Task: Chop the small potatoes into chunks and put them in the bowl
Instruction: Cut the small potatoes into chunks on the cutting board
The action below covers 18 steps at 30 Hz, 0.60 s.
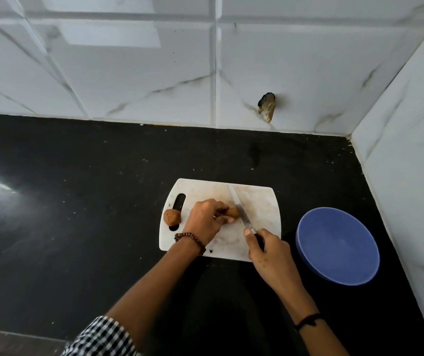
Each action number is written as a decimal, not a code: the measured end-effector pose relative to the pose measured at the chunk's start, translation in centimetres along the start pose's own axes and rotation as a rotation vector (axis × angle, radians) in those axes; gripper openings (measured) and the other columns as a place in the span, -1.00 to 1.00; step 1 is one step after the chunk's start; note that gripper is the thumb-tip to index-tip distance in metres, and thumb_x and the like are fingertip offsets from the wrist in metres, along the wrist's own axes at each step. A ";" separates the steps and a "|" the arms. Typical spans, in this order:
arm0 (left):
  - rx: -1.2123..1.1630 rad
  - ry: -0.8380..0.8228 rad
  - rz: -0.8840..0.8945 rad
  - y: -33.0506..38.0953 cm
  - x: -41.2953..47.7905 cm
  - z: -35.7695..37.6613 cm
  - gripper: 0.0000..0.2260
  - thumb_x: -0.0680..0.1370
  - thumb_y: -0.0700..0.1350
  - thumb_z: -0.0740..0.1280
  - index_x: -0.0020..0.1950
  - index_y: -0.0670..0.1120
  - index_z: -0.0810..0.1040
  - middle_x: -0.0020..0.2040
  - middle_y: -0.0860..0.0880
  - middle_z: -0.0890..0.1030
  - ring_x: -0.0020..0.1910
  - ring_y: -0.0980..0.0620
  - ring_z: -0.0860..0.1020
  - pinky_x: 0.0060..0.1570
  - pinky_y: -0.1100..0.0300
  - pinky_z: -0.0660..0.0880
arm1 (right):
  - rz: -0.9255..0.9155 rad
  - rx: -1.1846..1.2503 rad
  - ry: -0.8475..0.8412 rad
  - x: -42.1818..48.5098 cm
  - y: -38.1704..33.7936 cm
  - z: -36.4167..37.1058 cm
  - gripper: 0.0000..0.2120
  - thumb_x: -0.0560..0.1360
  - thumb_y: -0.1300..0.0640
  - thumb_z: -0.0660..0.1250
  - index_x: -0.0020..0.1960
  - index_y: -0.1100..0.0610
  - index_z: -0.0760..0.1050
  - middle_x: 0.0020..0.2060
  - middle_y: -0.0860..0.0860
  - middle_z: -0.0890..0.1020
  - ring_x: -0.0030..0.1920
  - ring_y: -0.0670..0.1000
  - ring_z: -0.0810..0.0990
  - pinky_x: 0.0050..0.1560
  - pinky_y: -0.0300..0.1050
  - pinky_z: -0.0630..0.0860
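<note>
Head camera, looking down on a black countertop [77, 201] set into a corner of white marble-patterned wall tiles [128, 73]: a person works at a white cutting board [262, 201] with a handle slot on its left end. Left hand [205, 219], a beaded bracelet [191, 240] on its wrist, has its fingers curled down around a small brown potato [232, 212] at the middle of the board, hiding much of it. Right hand [269, 250] is wrapped tight around the dark handle of a knife [240, 208], forefinger laid along the top, the blade slanting away across the board and resting against the right end of the held potato. A second potato [172, 217] sits whole at the board's left edge, over the slot, apart from the fingers. Just right of the board stands a blue bowl [337, 246], with nothing visible inside. A dark, rough-edged hole [267, 105] breaks the tile low on the back wall. A checked sleeve [100, 337] shows at the bottom edge, and a dark band [308, 321] circles the right wrist
</note>
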State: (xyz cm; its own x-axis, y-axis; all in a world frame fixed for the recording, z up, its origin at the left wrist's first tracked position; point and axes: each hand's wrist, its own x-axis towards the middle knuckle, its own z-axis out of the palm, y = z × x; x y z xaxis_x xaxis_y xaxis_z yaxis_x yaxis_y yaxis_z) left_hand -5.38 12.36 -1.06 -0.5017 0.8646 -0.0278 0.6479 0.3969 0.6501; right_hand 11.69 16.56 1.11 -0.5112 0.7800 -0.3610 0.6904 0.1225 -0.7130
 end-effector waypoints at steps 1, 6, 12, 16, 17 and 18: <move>-0.005 -0.008 0.005 0.0 0.0 -0.1 -0.81 0.48 -0.14 0.45 0.09 -0.06 0.65 -0.04 0.03 0.65 -0.11 0.21 0.55 -0.20 0.63 0.33 | 0.002 0.002 0.001 -0.1 -0.1 0.1 -0.64 0.65 -0.18 0.15 0.02 0.08 0.53 -0.25 0.04 0.63 -0.25 -0.07 0.62 -0.26 -0.27 0.52; -0.066 -0.037 0.048 0.4 0.1 -0.6 -0.89 0.47 -0.18 0.45 -0.03 -0.04 0.68 -0.12 0.06 0.65 -0.17 0.22 0.55 -0.10 0.54 0.43 | 0.005 -0.077 0.005 -0.2 -0.6 0.7 -0.65 0.68 -0.14 0.12 0.09 0.11 0.51 -0.34 -0.04 0.53 -0.36 -0.13 0.53 -0.44 -0.36 0.38; -0.045 -0.068 0.045 0.3 0.5 -0.4 -0.90 0.46 -0.15 0.45 -0.04 -0.04 0.68 -0.11 0.04 0.64 -0.12 0.16 0.57 0.01 0.32 0.53 | 0.008 -0.416 0.003 -0.5 -1.8 2.0 -0.69 0.70 -0.11 0.02 0.24 0.09 0.35 -0.18 -0.04 0.56 -0.28 -0.11 0.52 -0.36 -0.33 0.35; -0.020 -0.056 0.038 0.4 0.6 -0.4 -0.90 0.48 -0.18 0.43 -0.02 -0.07 0.67 -0.09 0.01 0.64 -0.09 0.11 0.57 0.04 0.22 0.55 | 0.054 -0.509 -0.033 -0.5 -2.6 2.9 -0.74 0.71 -0.07 0.03 0.27 0.07 0.27 -0.18 -0.05 0.47 -0.26 -0.09 0.50 -0.25 -0.28 0.43; -0.018 -0.052 0.040 0.4 0.6 -0.3 -0.89 0.48 -0.19 0.42 -0.01 -0.08 0.67 -0.08 -0.01 0.64 -0.08 0.10 0.58 0.04 0.21 0.55 | 0.063 -0.521 -0.034 -0.4 -2.7 3.0 -0.75 0.71 -0.07 0.03 0.26 0.07 0.27 -0.18 -0.04 0.47 -0.25 -0.09 0.51 -0.22 -0.25 0.46; -0.014 -0.048 0.043 0.5 0.6 -0.4 -0.88 0.49 -0.20 0.42 0.00 -0.09 0.67 -0.07 -0.01 0.64 -0.08 0.08 0.58 0.04 0.21 0.55 | 0.071 -0.528 -0.033 -0.3 -2.8 3.0 -0.75 0.72 -0.07 0.03 0.26 0.07 0.26 -0.19 -0.04 0.47 -0.24 -0.08 0.52 -0.20 -0.23 0.49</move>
State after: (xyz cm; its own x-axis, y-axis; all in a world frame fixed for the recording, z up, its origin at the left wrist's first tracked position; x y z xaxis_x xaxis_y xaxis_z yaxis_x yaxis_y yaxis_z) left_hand -5.58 12.92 -0.50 -0.4456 0.8945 -0.0359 0.6598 0.3553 0.6621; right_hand 8.38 14.16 1.35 -0.4642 0.7787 -0.4221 0.8830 0.3693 -0.2898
